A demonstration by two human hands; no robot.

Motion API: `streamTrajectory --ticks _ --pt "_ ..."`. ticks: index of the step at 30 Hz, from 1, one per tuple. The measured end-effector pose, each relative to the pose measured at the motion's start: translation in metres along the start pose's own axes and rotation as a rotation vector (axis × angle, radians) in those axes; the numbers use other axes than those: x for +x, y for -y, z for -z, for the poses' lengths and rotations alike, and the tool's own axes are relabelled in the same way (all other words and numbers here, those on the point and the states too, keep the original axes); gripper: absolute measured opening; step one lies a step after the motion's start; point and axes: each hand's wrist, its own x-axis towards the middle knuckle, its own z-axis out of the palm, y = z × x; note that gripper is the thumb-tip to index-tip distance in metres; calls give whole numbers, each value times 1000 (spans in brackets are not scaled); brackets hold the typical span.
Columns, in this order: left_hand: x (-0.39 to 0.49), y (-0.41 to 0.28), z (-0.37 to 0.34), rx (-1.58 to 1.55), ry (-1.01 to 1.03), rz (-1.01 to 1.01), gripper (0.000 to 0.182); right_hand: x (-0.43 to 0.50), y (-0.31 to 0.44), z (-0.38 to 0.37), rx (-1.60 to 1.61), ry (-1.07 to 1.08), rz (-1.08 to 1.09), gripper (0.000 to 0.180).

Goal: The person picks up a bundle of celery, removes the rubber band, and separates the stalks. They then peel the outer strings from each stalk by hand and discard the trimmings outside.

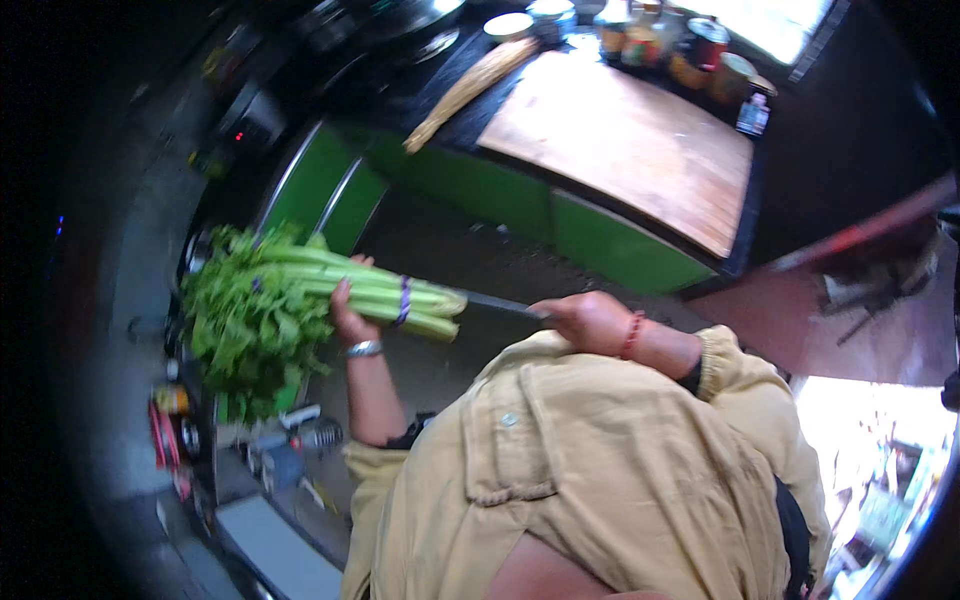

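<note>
My left hand (351,311) grips a leafy bunch of celery (322,277) by its stalks, holding it up in the air in front of me. A purple tie (404,300) wraps the stalks near their cut ends, and the leaves hang out to the left. In my right hand (589,321) is a knife, its handle mostly hidden by my fingers. The narrow knife blade (499,302) points left, and its tip meets or passes behind the celery's cut ends; I cannot tell which.
A large wooden board (630,142) lies on the dark counter above green cabinets (615,240). Beside it rests a long tan bundle (472,90), perhaps dried stalks. Bottles and jars (675,49) line the back under a bright window. An open doorway (877,465) is at lower right.
</note>
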Motion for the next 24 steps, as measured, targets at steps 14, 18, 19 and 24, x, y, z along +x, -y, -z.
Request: streamTrajectory --ticks 14,18,19,24 --pt "-2 -3 4 -222 140 10 70 83 -171 94 -404 -497 -451 25" --pt "-2 -6 4 -223 172 75 69 118 -209 99 -675 -366 -625 18" --pt "-3 -7 2 -264 175 81 67 122 -211 96 -672 -380 -663 21" --pt "-2 -13 -6 -227 148 91 65 130 -206 103 -695 -385 -734 28"
